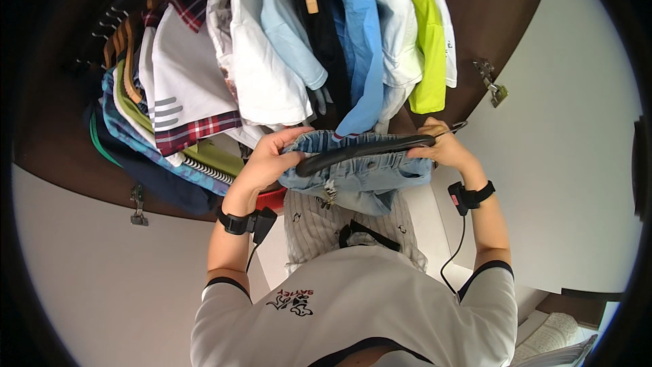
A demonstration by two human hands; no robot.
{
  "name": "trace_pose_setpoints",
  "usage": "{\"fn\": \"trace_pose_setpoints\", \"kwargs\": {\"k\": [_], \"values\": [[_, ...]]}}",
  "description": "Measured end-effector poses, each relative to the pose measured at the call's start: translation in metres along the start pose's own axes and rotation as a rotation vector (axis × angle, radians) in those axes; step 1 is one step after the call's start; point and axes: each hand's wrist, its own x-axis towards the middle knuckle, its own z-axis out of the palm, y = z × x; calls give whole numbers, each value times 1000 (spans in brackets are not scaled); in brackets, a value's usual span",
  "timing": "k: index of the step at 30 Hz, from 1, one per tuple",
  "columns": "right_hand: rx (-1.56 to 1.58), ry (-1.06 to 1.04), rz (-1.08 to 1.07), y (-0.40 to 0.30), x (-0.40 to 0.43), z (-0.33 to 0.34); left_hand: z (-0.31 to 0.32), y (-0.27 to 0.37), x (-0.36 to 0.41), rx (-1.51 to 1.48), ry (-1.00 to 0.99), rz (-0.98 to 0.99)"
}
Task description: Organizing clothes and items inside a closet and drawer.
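Light-blue denim bottoms (407,171) with an elastic waistband are held up in front of me. My left hand (272,155) grips the waistband at its left end, thumb on top. A black clothes hanger (367,152) lies across the waist opening, its rounded left end beside my left thumb. My right hand (440,148) holds the hanger at its right end together with the denim's edge; the metal hook sticks out to the right past my fingers. A blue sleeve (364,97) with a striped cuff hangs down to the waistband. Part of my right fingers is hidden.
Shirts hang close together in the dark-brown wardrobe, among them a white one with plaid trim (188,81) and a lime-green one (430,61). Empty wooden hangers (130,61) are at the left. Open white doors (550,163) with metal hinges (491,84) flank me.
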Motion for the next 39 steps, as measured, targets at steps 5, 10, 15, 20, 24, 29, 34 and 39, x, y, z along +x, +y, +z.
{"fn": "trace_pose_setpoints", "kwargs": {"k": [5, 10, 15, 20, 24, 29, 34, 39], "values": [[-128, -3, 55, 7, 1, 0, -24, -50, -7, 451, 253, -10], [-291, -26, -146, -43, 18, -4, -23, -44, -2, 711, 449, -55], [-362, -48, -151, -65, 32, -9, -21, -44, 2, 780, 487, 47], [-508, -148, -285, -81, 52, -1, 4, -23, 19, 787, 328, 159], [-395, 1, -461, -102, 71, -10, 12, -20, 19, 615, 208, 176], [-257, 81, -426, -101, 66, -44, 34, 7, -6, 861, 76, 424], [-253, 24, -292, -123, 60, -74, 59, -26, -31, 967, 171, 159], [-208, 59, -403, -110, 62, -80, 62, -12, -15, 677, 37, 97]]}}
